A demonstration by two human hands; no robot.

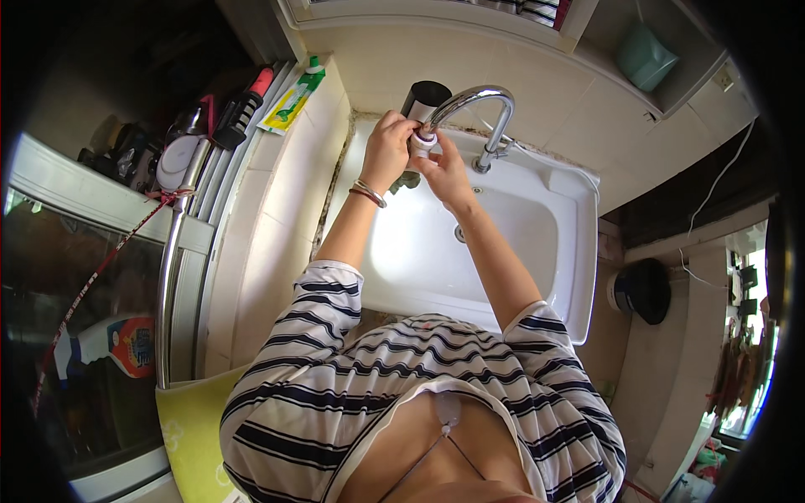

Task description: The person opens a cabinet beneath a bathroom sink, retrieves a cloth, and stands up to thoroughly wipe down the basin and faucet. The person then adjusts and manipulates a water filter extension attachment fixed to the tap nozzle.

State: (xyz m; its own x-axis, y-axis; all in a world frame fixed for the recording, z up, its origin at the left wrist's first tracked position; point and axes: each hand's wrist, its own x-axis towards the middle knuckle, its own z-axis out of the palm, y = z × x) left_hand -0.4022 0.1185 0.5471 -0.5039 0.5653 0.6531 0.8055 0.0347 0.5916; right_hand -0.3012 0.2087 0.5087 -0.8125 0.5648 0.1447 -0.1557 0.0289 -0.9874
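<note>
Both of my hands are at the spout end of a curved chrome faucet (475, 94) over a white ceramic sink (409, 270). My left hand (388, 148) has its fingers on the upper left side of a white round faucet fitting (423, 143). My right hand (445, 173) grips the same fitting from the right and below with thumb and fingers. Just behind my left hand stands a dark cylindrical container (427, 94) with a pale lower part. A dark green item (405, 182), possibly a cloth, shows partly below my hands; the rest of it is hidden.
A green and yellow tube (295, 97) lies on the tiled ledge at left. Beyond it, a black and red handled tool (245, 107) rests by the window tracks. A spray bottle (119, 346) is at lower left. A white cable (560, 165) runs along the sink's back right.
</note>
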